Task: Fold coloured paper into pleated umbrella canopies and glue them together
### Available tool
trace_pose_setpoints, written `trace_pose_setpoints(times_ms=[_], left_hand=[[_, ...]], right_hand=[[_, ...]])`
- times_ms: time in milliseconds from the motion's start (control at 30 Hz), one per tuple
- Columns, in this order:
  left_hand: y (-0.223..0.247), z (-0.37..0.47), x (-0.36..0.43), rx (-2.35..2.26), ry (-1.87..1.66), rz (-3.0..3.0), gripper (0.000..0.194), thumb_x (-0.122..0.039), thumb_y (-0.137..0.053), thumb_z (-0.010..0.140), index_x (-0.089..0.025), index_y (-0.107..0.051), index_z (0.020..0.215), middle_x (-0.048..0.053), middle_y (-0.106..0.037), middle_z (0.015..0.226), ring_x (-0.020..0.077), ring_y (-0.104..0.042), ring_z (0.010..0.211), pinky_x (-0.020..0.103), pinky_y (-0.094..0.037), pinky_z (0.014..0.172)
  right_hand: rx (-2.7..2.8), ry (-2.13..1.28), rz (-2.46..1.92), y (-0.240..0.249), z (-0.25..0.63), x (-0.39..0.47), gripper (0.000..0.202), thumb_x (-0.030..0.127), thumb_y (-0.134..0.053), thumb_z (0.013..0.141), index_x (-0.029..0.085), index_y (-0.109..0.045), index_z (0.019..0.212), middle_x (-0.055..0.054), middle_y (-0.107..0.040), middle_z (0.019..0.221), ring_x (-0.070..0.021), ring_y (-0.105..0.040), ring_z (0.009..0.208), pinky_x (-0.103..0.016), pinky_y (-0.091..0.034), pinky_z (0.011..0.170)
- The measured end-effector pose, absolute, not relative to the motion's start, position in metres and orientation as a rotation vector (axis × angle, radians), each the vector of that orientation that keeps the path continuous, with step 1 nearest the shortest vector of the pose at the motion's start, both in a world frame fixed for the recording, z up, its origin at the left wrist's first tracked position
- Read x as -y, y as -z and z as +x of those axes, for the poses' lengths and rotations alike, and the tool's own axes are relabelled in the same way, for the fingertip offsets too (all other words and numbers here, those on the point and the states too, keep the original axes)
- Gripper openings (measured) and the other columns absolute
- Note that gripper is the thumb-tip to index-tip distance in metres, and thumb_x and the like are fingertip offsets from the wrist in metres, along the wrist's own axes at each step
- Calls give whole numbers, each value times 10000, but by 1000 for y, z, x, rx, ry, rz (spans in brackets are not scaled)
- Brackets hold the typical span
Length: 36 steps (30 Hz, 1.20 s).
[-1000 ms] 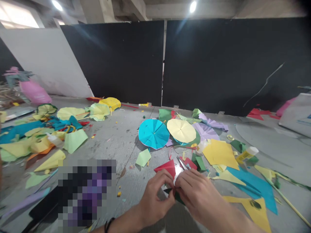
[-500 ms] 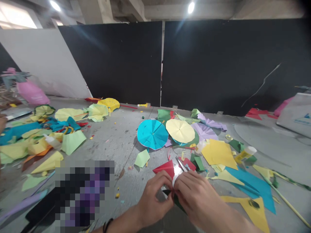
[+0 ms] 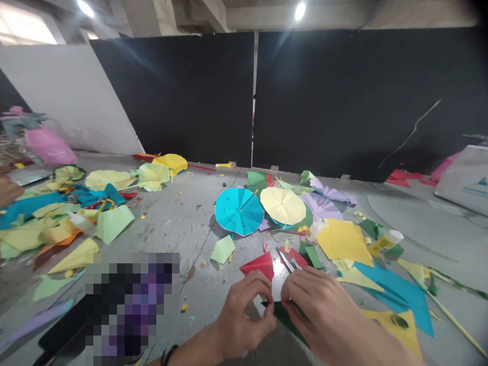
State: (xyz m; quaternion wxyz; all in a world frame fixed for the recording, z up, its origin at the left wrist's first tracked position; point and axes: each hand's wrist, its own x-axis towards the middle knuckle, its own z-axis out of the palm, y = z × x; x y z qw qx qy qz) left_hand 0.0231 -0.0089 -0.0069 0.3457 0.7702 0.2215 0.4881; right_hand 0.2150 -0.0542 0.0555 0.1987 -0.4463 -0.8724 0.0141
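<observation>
My left hand (image 3: 247, 307), with a dark band at the wrist, pinches the pointed end of a dark green paper piece (image 3: 287, 320). My right hand (image 3: 322, 305) has its fingers closed on the same paper, a little to the right, covering much of it. Just beyond my hands lie a red folded paper (image 3: 261, 265) and scissors (image 3: 285, 259), whose handles are hidden behind my right hand. Farther back rest a blue pleated paper disc (image 3: 239, 211) and a cream one (image 3: 282, 206).
Yellow sheets (image 3: 343, 241), a glue stick (image 3: 387, 242) and blue paper (image 3: 398, 292) lie at the right. Paper scraps (image 3: 114, 223) cover the left side, near another person's hand (image 3: 9, 192). A black panel (image 3: 171, 96) stands behind the table.
My right hand has moved slightly right, away from my left hand, and more of the dark green paper shows between them. The other person's hand reaches farther into view at the left.
</observation>
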Motion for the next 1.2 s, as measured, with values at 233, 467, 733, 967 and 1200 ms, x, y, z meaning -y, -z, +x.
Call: trace_pose_setpoints(times_ms=[233, 467, 733, 967, 1200], left_hand=[[7, 22, 8, -604, -1243, 1975, 149, -50, -587, 769, -196, -593, 798, 38, -654, 784, 177, -618, 727, 279, -461, 693], [8, 21, 7, -640, -1209, 1949, 146, -52, -587, 764, -197, -592, 783, 34, -649, 776, 182, -615, 727, 288, -446, 693], [7, 20, 8, -647, -1186, 1943, 126, -78, -584, 793, -203, -571, 791, 33, -637, 786, 179, -610, 734, 282, -443, 690], [10, 22, 8, -592, -1166, 1961, 109, -103, -614, 822, -201, -605, 870, 48, -659, 852, 190, -634, 793, 285, -475, 738], [10, 21, 8, -607, -1193, 1948, 111, -99, -582, 876, -201, -581, 832, 42, -636, 817, 180, -610, 759, 274, -454, 708]], right_hand=[[2453, -53, -1276, -68, 219, 54, 198, 33, -511, 904, 216, -549, 839, -16, -664, 810, -199, -600, 723, -338, -411, 701], [2459, -106, -1311, -74, 224, 52, 203, 61, -483, 943, 218, -587, 868, -22, -672, 819, -208, -606, 737, -348, -427, 710], [2451, -95, -1326, -77, 229, 53, 189, 61, -508, 923, 221, -593, 869, -20, -670, 801, -208, -592, 718, -343, -391, 667], [2444, -103, -1295, -62, 217, 52, 202, 34, -501, 897, 214, -555, 822, -19, -660, 808, -205, -605, 732, -346, -401, 685], [2396, -44, -1303, -53, 216, 50, 187, 26, -524, 857, 207, -566, 881, -37, -674, 856, -218, -637, 762, -333, -409, 656]])
